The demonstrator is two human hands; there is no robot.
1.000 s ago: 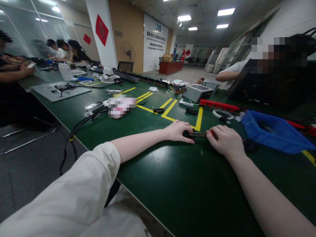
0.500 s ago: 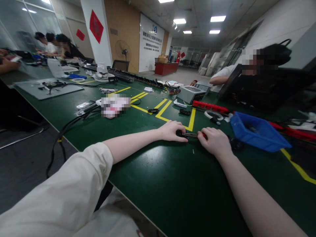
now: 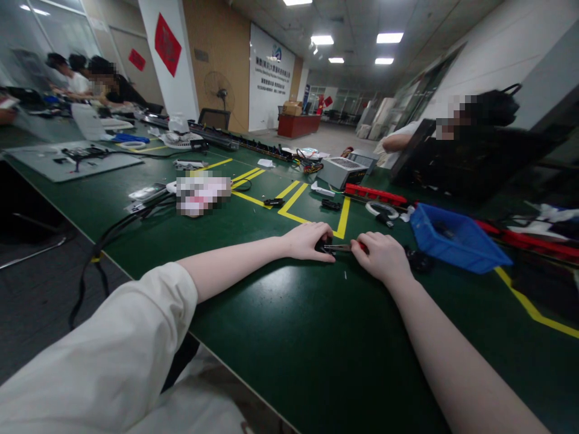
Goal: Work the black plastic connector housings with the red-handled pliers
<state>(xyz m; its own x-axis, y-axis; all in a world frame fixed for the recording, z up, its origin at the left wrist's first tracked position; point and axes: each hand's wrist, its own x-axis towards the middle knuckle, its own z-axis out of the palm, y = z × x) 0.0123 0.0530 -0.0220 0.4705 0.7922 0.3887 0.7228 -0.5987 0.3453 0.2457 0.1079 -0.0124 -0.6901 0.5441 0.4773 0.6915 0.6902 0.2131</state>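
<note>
My left hand (image 3: pixel 306 241) rests low over the green table, its thumb and fingers closed round a small black part (image 3: pixel 324 246) that they mostly cover. To the right, my right hand (image 3: pixel 383 255) grips pliers (image 3: pixel 338 248) with a red handle, most of which is hidden in the fist. The metal jaws point left and meet the black part; whether they pinch it I cannot make out. A thin pale sliver (image 3: pixel 345 275) lies on the table just in front. Two more black parts, one of them this black piece (image 3: pixel 331 205), lie beyond my hands near yellow tape.
A blue bin (image 3: pixel 456 238) stands to the right, with a black coiled item (image 3: pixel 418 259) beside it. Farther back are a metal power supply box (image 3: pixel 342 173) and red strips (image 3: pixel 375 194). Black cables (image 3: pixel 131 220) run off the left edge. Co-workers sit around the table.
The whole view has shifted slightly, so everything appears a little farther left. The black part looks tilted a bit differently in my left hand, and both hands keep their grip.
</note>
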